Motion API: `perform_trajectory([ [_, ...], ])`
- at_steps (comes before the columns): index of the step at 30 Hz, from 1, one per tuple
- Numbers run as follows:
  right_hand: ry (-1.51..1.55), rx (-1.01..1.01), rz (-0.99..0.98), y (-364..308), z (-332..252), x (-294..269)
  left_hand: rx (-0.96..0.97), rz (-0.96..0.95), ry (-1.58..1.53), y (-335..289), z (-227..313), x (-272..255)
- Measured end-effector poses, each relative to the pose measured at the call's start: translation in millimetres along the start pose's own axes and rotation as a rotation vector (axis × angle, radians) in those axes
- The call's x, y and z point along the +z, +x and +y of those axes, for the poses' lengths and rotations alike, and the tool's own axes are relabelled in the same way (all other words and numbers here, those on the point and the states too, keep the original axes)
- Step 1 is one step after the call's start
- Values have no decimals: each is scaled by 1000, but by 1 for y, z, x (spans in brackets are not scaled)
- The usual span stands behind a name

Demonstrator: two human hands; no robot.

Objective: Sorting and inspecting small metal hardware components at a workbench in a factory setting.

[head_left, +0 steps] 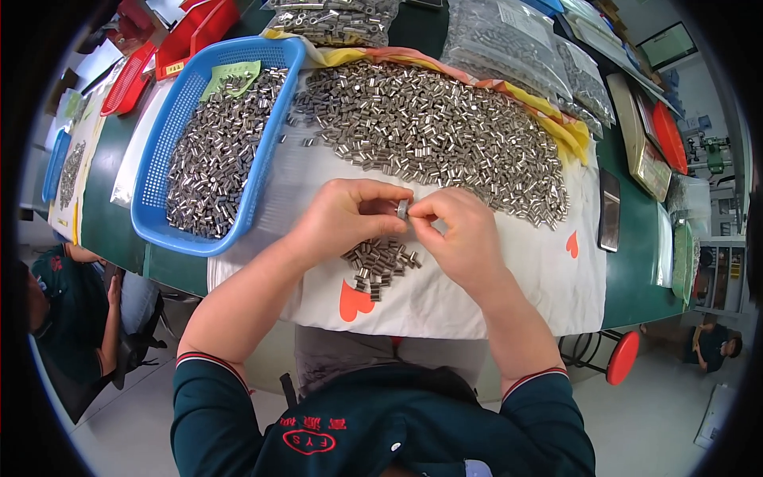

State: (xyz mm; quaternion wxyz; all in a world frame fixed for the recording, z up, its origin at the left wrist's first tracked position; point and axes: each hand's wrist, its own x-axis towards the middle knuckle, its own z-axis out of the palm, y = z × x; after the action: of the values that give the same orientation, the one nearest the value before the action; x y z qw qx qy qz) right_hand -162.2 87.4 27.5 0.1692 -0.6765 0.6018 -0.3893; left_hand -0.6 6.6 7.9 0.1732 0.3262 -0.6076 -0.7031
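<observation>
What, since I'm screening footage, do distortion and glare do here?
Head view: the table looks curved toward the sides; the heaped parts glint, and the bags show a pale sheen; the piece in the left hand is too small for fine detail.

Small metal part (403, 209) (partly hidden)

On the white cloth (445, 298), two heaps of short silvery metal cylinders (445, 131) and two flat orange-red hearts (354, 302) are counted. One large blue perforated plastic basket (151, 187), one black rectangular phone (609, 211), one bare left hand (346, 213) and one bare right hand (462, 226) are seen.
</observation>
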Motion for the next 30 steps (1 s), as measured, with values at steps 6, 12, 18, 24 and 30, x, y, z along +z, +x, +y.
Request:
perform_trajectory([
  [6,97,22,-31,0,1,-7,21,-64,-30,0,3,-2],
  [12,303,307,-206,4,6,-15,-22,-122,-59,-1,0,-2],
  [18,-32,296,-24,10,29,-45,1,-145,42,-1,1,-1],
  [24,-361,161,-149,6,36,-28,16,-144,52,-1,-2,-3],
  [30,-413,73,-110,4,36,-18,8,-133,-4,3,0,0],
])
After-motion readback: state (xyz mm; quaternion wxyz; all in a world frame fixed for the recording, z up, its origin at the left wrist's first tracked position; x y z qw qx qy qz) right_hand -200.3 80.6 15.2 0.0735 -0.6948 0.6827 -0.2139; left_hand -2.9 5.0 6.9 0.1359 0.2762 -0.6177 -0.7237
